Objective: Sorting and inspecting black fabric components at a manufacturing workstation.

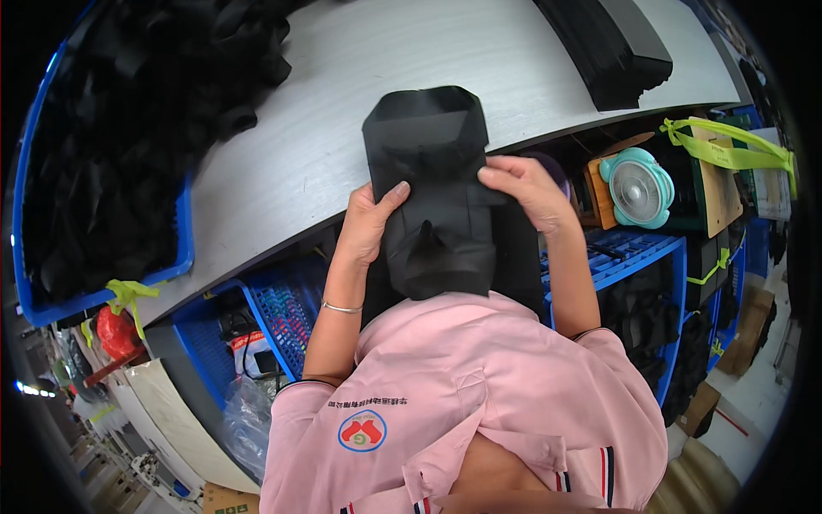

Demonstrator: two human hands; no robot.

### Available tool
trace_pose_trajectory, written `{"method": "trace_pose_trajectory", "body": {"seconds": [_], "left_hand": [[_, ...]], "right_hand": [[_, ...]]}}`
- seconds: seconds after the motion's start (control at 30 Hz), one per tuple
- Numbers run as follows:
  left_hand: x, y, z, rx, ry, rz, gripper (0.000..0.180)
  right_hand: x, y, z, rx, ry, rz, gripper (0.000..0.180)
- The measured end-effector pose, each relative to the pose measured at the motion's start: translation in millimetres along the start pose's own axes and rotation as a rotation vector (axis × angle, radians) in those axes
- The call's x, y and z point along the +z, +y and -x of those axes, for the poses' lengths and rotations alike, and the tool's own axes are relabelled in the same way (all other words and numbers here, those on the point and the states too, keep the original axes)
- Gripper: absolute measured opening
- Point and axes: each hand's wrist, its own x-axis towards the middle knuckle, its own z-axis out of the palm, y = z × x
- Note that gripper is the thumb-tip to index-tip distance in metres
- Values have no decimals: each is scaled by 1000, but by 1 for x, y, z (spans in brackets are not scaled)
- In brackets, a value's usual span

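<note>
Both hands are on it: the left hand [370, 221] grips the left edge of a black fabric piece [432, 188], thumb laid over the top, while the right hand [527, 190] pinches the right edge with fingertips curled onto the cloth. That piece looks like a folded black pouch or small bag, its upper half lying on the grey worktable [342, 111] and its lower half hanging off the table's edge toward the person's pink shirt [462, 385]. By the look of it, it is light and soft, creased and limp where it folds, not slippery, nothing fragile about it; the side edges, right where the hands sit, seem the sensible place to hold it, since the middle would just sag.

Out to the left, a blue bin [184, 248] brims with more black pieces. Far right on the table, a stack of black material [612, 47] lies well apart. Below the table edge stand blue crates [625, 248], a small teal fan [638, 188] and a yellow-green strap [728, 141].
</note>
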Motion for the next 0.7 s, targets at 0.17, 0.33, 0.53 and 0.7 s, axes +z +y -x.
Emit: {"method": "trace_pose_trajectory", "body": {"seconds": [0.17,0.33,0.53,0.7], "left_hand": [[-6,-3,1,-67,-75,124,30],[-10,-17,-8,-71,-91,168,32],[20,12,-7,-3,-19,49,45],[16,35,-53,312,176,-266,54]], "right_hand": [[1,28,-12,75,-162,-270,27],[24,13,-8,3,-126,-477,16],[17,-7,-21,-191,100,80,14],[11,-15,-46,-438,240,-75,26]]}}
